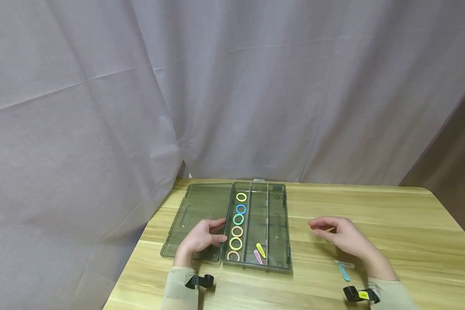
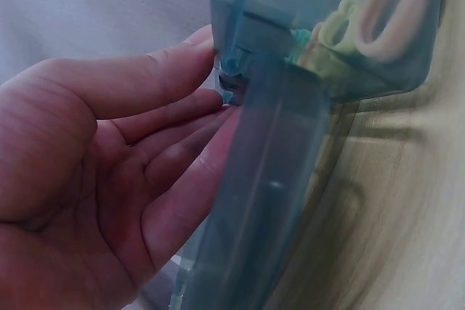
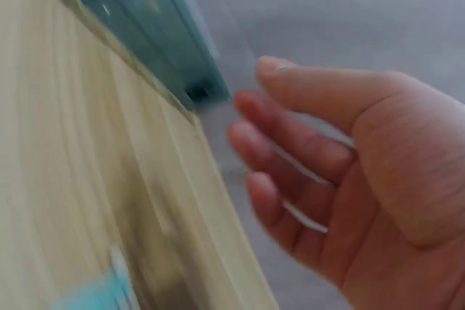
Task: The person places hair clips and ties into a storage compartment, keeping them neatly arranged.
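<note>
A dark translucent storage box lies with its lid folded out flat to the left. My left hand grips the box's left edge by the hinge; in the left wrist view the thumb lies against the wall. Several coloured hair ties line the left compartment. A yellow hair clip and a pink hair clip lie at the near end of the middle one. To the right of the box, my right hand hovers with loosely bent fingers, holding nothing.
On the table, a blue hair clip and a pale hair clip lie together, close to the right wrist. Grey curtains hang behind the table's far edge. Black camera straps sit on both wrists.
</note>
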### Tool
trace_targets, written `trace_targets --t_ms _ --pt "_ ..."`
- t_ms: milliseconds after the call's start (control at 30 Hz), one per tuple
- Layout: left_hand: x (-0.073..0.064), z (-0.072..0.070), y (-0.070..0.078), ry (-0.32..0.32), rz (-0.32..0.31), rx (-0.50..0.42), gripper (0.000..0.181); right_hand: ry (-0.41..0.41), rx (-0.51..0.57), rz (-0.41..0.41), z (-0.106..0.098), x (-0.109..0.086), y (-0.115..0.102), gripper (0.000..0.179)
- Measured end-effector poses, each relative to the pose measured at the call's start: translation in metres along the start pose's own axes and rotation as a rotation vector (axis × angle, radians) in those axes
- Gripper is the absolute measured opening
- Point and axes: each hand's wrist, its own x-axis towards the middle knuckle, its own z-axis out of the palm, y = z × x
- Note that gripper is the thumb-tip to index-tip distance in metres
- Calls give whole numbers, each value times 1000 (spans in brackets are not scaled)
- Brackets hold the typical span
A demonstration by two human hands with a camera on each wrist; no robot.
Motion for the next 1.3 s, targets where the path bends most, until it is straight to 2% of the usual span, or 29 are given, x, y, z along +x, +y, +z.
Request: trace_targets --t_ms 133,300,367,600,767,967,1033,1300 --pt "0 -1 0 0 3 0 65 -41 -22 21 -22 -23 10 28" --pt "0 -2 0 -3 3 -4 65 -163 45 80 -43 -41 22 34" --pt "0 -2 -1 -4 5 -7 65 -166 59 112 -48 -45 26 33" --pt "-2 -3 -3 -5 11 -17 65 -26 -37 203 -58 -57 40 38" --pt "-1 -4 -3 -4 12 -25 66 29 -119 247 -63 -62 51 45" --pt "-1 -3 -3 -11 12 -13 65 118 -263 234 -65 -67 63 48" --pt "0 -3 -3 -14 12 -15 65 128 -291 219 -64 -68 64 46" --pt "1 -1 -2 -20 4 -31 65 77 -287 190 -53 -64 63 39"
